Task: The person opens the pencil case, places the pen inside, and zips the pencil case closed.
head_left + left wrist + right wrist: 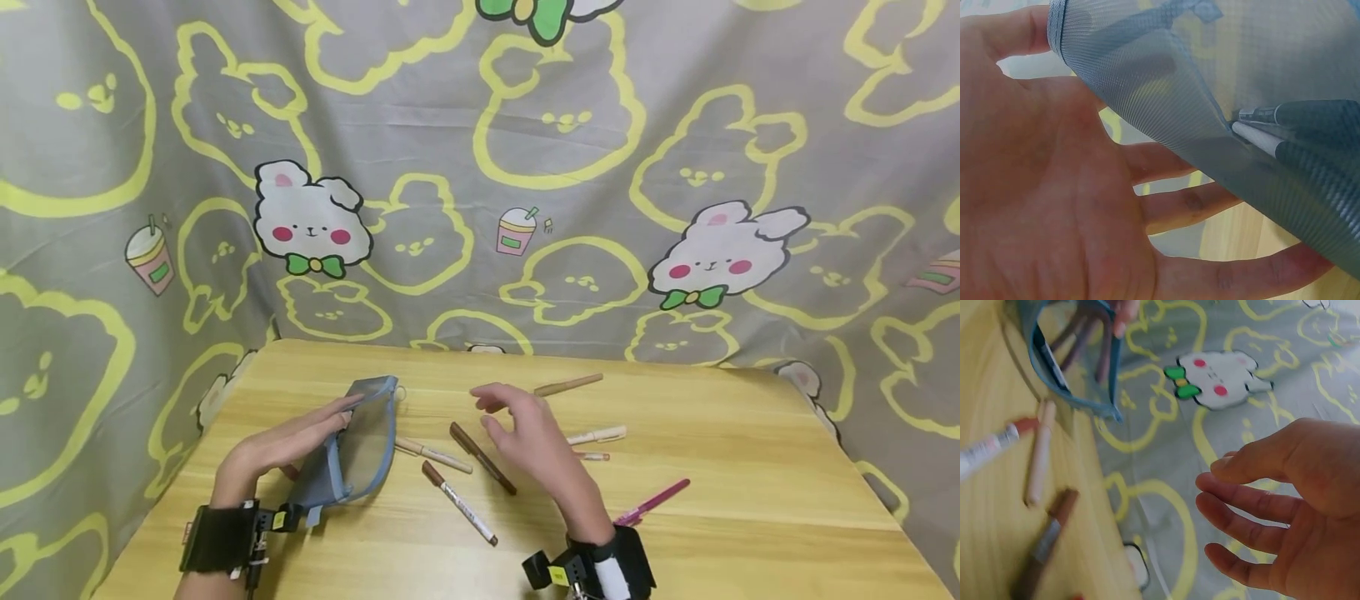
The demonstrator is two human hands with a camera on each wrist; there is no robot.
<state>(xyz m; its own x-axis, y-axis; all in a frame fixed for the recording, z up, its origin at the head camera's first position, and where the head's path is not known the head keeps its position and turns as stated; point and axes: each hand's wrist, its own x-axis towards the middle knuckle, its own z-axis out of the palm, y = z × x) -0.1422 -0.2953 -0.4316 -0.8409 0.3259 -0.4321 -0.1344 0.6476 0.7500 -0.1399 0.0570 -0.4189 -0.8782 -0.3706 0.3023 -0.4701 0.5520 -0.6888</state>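
Observation:
My left hand (303,437) holds a blue-grey mesh pencil pouch (392,450), which stands tilted on the table with its blue-edged mouth toward the right. In the left wrist view the fingers (1188,209) spread along the pouch's outer side. Pens (1260,139) show through the mesh. Over the table, my right hand (528,437) hovers empty, its fingers loosely bent. Below and beside it lie a dark brown marker (482,458), a brown-capped white marker (459,502) and a beige marker (446,458) near the pouch's mouth.
Right of the hand lie a cream marker (597,436), an orange-tipped pen (592,456) and a magenta pen (652,502). A tan marker (568,384) is farther back on the wooden table (735,467). Patterned grey curtains (450,150) hang behind the table and at its sides.

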